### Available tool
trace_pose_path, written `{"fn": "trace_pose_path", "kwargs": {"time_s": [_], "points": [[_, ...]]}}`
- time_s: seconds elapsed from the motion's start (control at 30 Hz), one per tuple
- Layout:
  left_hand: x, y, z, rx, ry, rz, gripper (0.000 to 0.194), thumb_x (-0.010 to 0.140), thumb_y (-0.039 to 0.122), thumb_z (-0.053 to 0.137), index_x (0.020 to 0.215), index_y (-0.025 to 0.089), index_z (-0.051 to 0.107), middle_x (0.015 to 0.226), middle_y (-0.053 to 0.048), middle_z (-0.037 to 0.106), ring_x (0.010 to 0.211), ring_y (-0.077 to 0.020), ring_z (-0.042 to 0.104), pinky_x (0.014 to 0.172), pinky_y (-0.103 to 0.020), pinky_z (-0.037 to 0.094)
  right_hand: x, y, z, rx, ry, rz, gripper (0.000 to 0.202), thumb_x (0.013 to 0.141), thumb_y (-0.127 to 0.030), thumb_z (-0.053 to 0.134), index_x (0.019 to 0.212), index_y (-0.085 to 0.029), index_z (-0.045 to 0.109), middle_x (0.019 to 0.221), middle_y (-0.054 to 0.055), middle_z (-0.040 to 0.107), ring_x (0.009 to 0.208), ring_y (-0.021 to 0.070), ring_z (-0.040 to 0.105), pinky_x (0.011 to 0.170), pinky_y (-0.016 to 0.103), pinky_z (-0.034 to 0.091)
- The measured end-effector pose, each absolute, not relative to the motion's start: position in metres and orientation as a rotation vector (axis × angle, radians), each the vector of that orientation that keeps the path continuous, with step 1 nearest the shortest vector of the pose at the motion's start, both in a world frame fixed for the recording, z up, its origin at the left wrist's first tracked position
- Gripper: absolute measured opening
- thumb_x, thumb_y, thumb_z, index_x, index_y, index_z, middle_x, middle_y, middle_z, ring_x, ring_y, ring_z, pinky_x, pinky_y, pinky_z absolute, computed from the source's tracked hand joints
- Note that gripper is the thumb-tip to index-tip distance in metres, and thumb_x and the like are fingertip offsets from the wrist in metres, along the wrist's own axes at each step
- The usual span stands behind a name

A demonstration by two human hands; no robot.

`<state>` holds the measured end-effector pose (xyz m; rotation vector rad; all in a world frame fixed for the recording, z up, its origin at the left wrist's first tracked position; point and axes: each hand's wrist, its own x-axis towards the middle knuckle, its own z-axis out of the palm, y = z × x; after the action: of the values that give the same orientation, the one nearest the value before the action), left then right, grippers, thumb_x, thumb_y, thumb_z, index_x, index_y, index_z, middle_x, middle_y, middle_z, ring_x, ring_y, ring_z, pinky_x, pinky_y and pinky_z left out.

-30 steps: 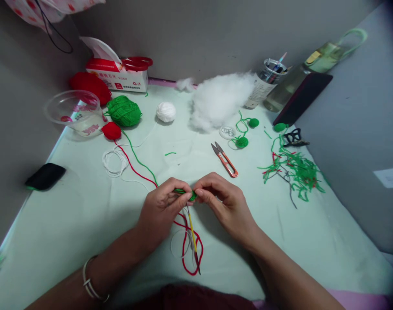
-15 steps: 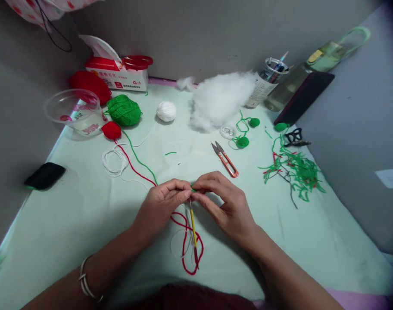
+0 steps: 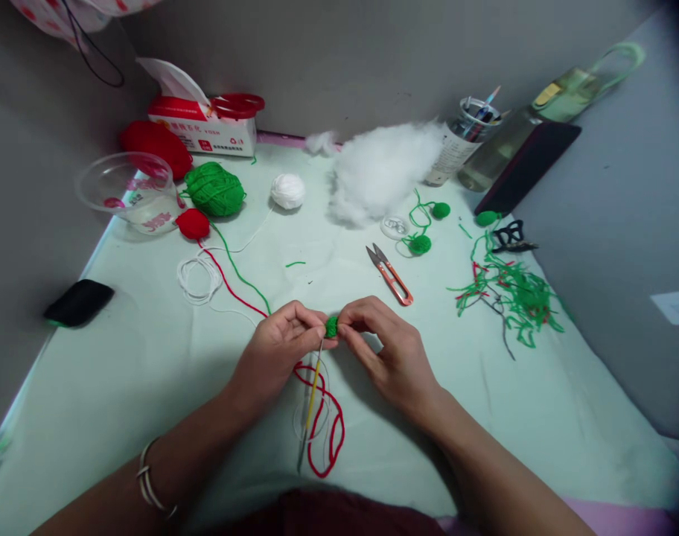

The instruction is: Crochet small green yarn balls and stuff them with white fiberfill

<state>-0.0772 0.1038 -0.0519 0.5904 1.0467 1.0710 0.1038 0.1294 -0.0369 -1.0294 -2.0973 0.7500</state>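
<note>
Between my fingertips sits a small green crochet piece point(image 3: 331, 326). My left hand point(image 3: 287, 339) pinches its left side, and my right hand point(image 3: 381, 342) pinches its right edge with thumb and forefinger. A yellow-handled crochet hook point(image 3: 313, 394) hangs down from the piece by my left fingertips, its tip hidden there. Red yarn point(image 3: 339, 439) loops on the table beneath my hands, with thin white yarn point(image 3: 295, 420) beside it. A green strand point(image 3: 244, 279) runs from the green yarn ball point(image 3: 215, 190) toward my left hand.
Orange-handled thread snips point(image 3: 392, 277) lie beyond my right hand. White stuffing point(image 3: 378, 175), a white yarn ball point(image 3: 287, 191) and a tissue box point(image 3: 205, 130) stand at the back. Green yarn scraps point(image 3: 521, 298) lie at right, a clear plastic tub point(image 3: 150, 212) at left.
My hands have parted slightly, so more of the green crochet piece shows between them. The hook's handle has swung to the left, and the red yarn loop has shifted slightly.
</note>
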Motion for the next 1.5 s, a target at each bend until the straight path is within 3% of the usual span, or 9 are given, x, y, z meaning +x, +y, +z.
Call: {"fn": "trace_pose_path", "kwargs": {"time_s": [0.2,0.43,0.67,1.5], "points": [[-0.078,0.105,-0.052,0.628,1.005,1.084,0.011,0.081,0.02,0.081,0.085,0.018,0.072,0.086,0.002,0.071,0.08,-0.0119,0.073,0.084,-0.027,0.061,0.104,0.129,-0.039,-1.027,-2.079,0.787,0.013,0.098,-0.009,0.061,0.093,-0.022,0.062,0.089,0.004,0.067,0.079,0.0147,0.065,0.07,0.028,0.056],[-0.079,0.104,-0.047,0.608,1.018,1.026,0.01,0.082,0.025,0.079,0.086,0.017,0.073,0.089,-0.001,0.076,0.082,-0.0149,0.074,0.091,-0.032,0.058,0.102,0.128,-0.037,-1.033,-2.066,0.791,0.017,0.097,-0.007,0.059,0.091,-0.022,0.063,0.089,0.003,0.066,0.078,0.0145,0.065,0.069,0.028,0.057],[-0.079,0.106,-0.052,0.581,1.024,1.054,0.024,0.077,0.027,0.085,0.08,0.018,0.064,0.075,0.002,0.07,0.071,-0.0135,0.072,0.078,-0.029,0.057,0.1,0.126,-0.033,-0.982,-2.129,0.777,0.015,0.099,-0.009,0.059,0.093,-0.022,0.063,0.089,0.004,0.067,0.079,0.0154,0.065,0.069,0.029,0.056],[-0.079,0.11,-0.034,0.538,1.0,0.967,0.021,0.07,0.026,0.078,0.076,0.019,0.059,0.058,0.006,0.059,0.054,-0.0089,0.048,0.055,-0.023,0.034,0.104,0.129,-0.03,-0.875,-2.245,0.676,0.016,0.102,-0.01,0.05,0.092,-0.022,0.054,0.084,0.004,0.063,0.076,0.0165,0.06,0.068,0.028,0.051]]}}
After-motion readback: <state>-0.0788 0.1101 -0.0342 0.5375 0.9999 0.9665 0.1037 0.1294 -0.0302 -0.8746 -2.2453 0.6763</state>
